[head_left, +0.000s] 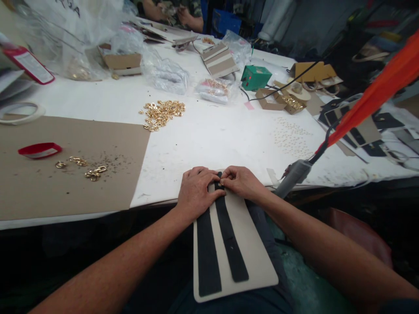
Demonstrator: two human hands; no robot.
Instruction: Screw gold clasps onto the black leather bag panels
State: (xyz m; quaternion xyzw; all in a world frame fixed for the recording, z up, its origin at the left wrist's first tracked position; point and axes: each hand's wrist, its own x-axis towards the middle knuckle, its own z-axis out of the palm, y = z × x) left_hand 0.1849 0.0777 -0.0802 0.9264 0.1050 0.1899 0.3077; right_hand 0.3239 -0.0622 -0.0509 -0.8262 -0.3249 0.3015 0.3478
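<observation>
Two bare hands are at work on one beige panel (252,244), which slopes from the near edge of the white surface (203,131) down over the person's lap. The panel is flat and pale, with rounded corners, and carries two black strips running lengthwise: a left strip (207,257) with a squared lower end, and a right strip (229,231) with a rounded lower end and a few small marks partway up. One small gold fitting (220,185) shows near the far end of the right strip.

The left hand (198,189) lies spread over the panel's far left part, thumb and forefinger on either side of the fitting; whether it grips the edge cannot be told. The right hand (240,181) is closed in a pinch, fingertips at the fitting; anything between them is too small to tell.

Three little clusters of gold links lie on one brown sheet (114,192), beside one red object (39,150). Beyond stands one heap of gold links (163,114), too many to count. Farther back is one green box (256,77), with two small open cartons just beside it, one holding gold pieces (292,103).
</observation>
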